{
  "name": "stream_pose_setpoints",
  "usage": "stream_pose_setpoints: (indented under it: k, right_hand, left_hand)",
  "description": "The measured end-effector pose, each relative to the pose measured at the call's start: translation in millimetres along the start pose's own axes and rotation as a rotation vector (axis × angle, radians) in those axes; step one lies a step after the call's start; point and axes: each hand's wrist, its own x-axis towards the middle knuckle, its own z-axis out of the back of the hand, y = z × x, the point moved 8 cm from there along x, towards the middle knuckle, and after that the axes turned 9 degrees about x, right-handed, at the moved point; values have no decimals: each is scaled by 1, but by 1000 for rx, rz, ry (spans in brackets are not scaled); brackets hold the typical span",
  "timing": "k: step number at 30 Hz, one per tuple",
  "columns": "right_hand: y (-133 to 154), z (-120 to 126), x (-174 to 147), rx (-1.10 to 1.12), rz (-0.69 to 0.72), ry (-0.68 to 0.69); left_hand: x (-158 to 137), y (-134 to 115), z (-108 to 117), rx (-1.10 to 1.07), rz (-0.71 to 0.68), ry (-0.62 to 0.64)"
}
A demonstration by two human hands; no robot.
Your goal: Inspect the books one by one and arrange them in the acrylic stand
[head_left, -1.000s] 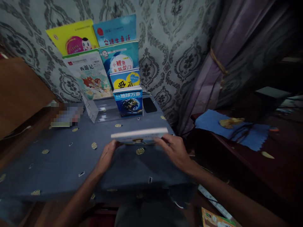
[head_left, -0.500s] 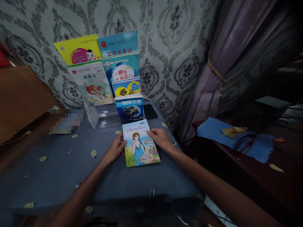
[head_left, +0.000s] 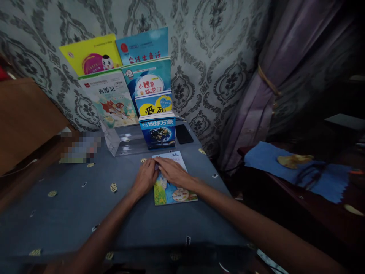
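A paperback book (head_left: 181, 195) with an illustrated cover lies on the patterned grey-blue tablecloth (head_left: 71, 213). My left hand (head_left: 146, 177) is closed at the book's left edge, thumb side against it. Across the cover reaches my right hand (head_left: 172, 173), its fingers stretched toward the left edge until their tips meet my left hand. Much of the cover picture and title is hidden under it. Just behind stands a blue book with a globe (head_left: 159, 134), in front of a clear acrylic stand (head_left: 114, 142).
The stand holds several more books, among them a yellow one (head_left: 88, 49) and a white one (head_left: 114, 101). A black phone (head_left: 184, 134) lies right of them. Patterned wall behind, purple curtain (head_left: 256, 110) at right. A blue cloth (head_left: 265, 156) lies on a dark red surface.
My right hand has moved left from the book's upper right edge across the cover to my left hand. The book now lies slightly apart from the globe book.
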Motion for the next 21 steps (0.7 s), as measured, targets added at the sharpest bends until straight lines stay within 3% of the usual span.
stream_pose_setpoints:
  k: [5, 13, 21]
  right_hand:
    - [-19, -32, 13, 5, 27, 82]
    - [-88, 13, -17, -111, -118, -49]
    - [-90, 19, -23, -120, -145, -7]
  left_hand:
    - [-7, 1, -9, 58, -1, 3]
    - [-10, 4, -13, 136, 9, 30]
    - [-1, 3, -9, 129, -24, 79]
